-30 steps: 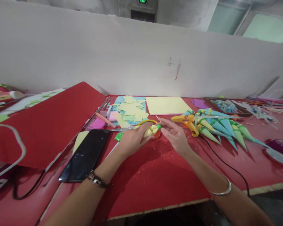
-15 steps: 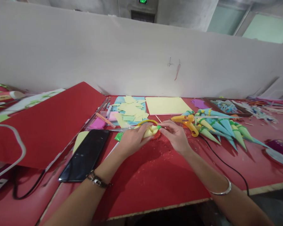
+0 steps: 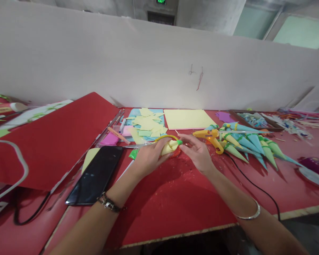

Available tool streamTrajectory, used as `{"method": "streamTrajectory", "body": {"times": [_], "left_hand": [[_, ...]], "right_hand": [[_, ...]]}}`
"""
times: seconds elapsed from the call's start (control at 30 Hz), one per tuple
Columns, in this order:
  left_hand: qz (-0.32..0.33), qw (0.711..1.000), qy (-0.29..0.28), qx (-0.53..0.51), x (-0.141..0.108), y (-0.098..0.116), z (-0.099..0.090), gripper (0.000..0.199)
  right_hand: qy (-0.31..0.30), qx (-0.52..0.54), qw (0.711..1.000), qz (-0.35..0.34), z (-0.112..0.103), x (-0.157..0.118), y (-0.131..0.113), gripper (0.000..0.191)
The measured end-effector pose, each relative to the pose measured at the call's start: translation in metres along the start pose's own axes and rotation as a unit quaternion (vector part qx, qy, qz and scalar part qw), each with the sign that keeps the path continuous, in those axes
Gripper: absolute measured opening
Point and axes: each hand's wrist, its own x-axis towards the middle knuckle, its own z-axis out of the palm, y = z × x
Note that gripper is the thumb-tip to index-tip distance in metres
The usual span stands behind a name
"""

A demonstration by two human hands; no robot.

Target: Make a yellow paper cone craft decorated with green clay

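Observation:
My left hand (image 3: 151,154) is closed round a folded yellow paper piece (image 3: 169,147) over the middle of the red table. A small bright green lump (image 3: 179,142) sits at the paper's right end. Thumb and fingers of my right hand (image 3: 197,151) pinch at this lump from the right. Behind and below the paper, a yellow and orange ring (image 3: 166,136) is partly hidden by my hands. Scissors (image 3: 135,146) lie left of the ring, partly covered by my left hand, near a green packet (image 3: 133,153).
A yellow glue gun (image 3: 214,140) and several blue and yellow-green paper cones (image 3: 251,141) lie at right. Yellow paper pieces (image 3: 148,122) and a yellow sheet (image 3: 187,119) lie behind. A black phone (image 3: 95,177) and red board (image 3: 69,141) are at left.
The fingers of my right hand have shifted slightly at the green lump, which shows more now. My left hand keeps its hold on the yellow paper piece.

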Motion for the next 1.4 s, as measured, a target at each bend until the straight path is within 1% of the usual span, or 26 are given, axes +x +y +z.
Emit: {"method": "streamTrajectory", "body": {"times": [0.07,0.1,0.23,0.33,0.43,0.57,0.7,0.8,0.9,1.03,1.17,1.4], "left_hand": [[0.014,0.999,0.019,-0.022,-0.0001,-0.0004,0.0013,0.036],[0.02,0.999,0.024,-0.03,0.0,-0.0005,0.0018,0.036],[0.025,0.999,0.02,-0.035,0.0011,-0.0008,0.0023,0.035],[0.023,0.999,0.01,-0.035,0.0018,-0.0007,0.0009,0.036],[0.022,0.998,0.005,-0.055,0.0024,-0.0004,-0.0003,0.038],[0.036,0.996,0.007,-0.078,0.0032,0.0,0.0007,0.033],[0.049,0.995,0.012,-0.086,0.0031,-0.0005,0.002,0.032],[0.048,0.995,0.014,-0.086,0.0028,-0.0015,0.0024,0.031],[0.049,0.995,0.016,-0.089,0.0028,-0.002,0.0026,0.03],[0.046,0.995,0.015,-0.092,0.0029,-0.0014,0.0024,0.03],[0.042,0.995,0.015,-0.088,0.0021,-0.0008,0.0024,0.03],[0.036,0.996,0.013,-0.075,0.0021,-0.0002,0.0028,0.029]], "right_hand": [[0.0,0.022,1.0,0.018,0.0004,-0.0002,-0.0003,0.029],[-0.001,0.025,0.999,0.022,0.0005,-0.0002,-0.0006,0.028],[0.004,0.012,1.0,0.018,0.0001,0.0007,-0.0008,0.015],[0.014,0.014,1.0,0.02,-0.0001,0.0012,0.0001,0.012],[0.008,0.032,0.999,0.015,-0.0004,0.0012,0.0009,0.014],[-0.001,0.053,0.998,0.02,-0.0002,0.0007,-0.0006,0.019],[0.021,0.057,0.997,0.054,0.0011,0.0005,-0.0026,0.02],[0.039,0.048,0.996,0.063,0.0016,0.0008,-0.0018,0.017],[0.044,0.043,0.996,0.057,0.0013,0.0014,-0.0002,0.013],[0.043,0.032,0.998,0.027,0.0007,0.0022,0.0006,0.007],[0.034,0.023,0.999,0.007,0.0004,0.0024,0.0008,0.005],[0.03,0.019,0.999,-0.006,0.0001,0.0015,0.0008,0.005]]}}
